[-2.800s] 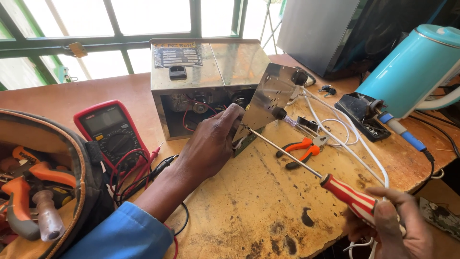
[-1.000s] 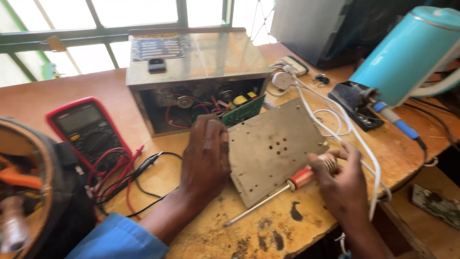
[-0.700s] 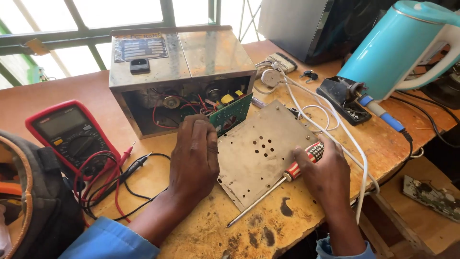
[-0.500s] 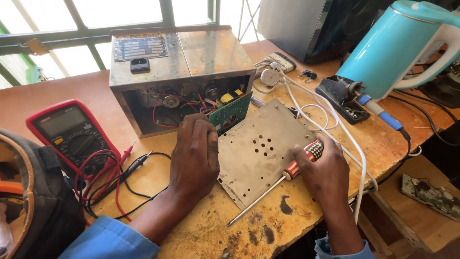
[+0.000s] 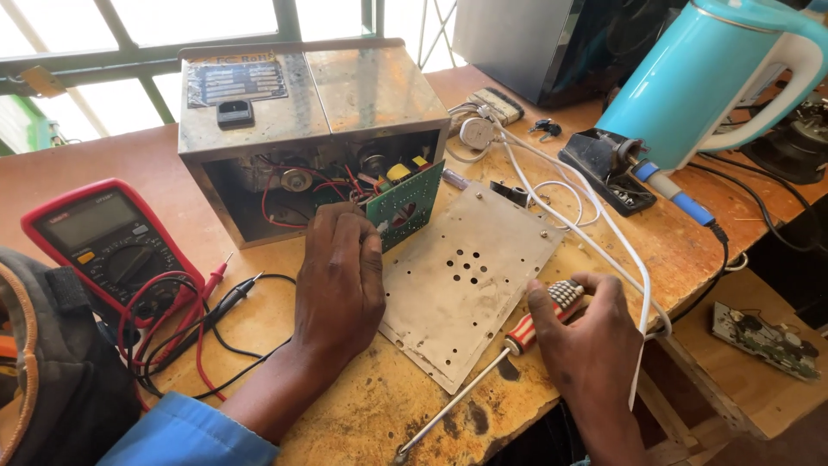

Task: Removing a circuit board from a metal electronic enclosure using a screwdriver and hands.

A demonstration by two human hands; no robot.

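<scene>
Pinching the green circuit board (image 5: 404,205) at the metal box's (image 5: 302,112) open front, the left hand (image 5: 339,280) hides the board's near edge. Right of the box, past the flat metal plate (image 5: 470,280), the right hand (image 5: 582,332) grips a red-and-white screwdriver (image 5: 509,345), its handle partly covered.

The left hand (image 5: 341,276) is bare, with a light blue cloth sleeve (image 5: 185,431) covering its forearm. The right hand (image 5: 586,345) is bare too, and no sleeve shows on it.
</scene>
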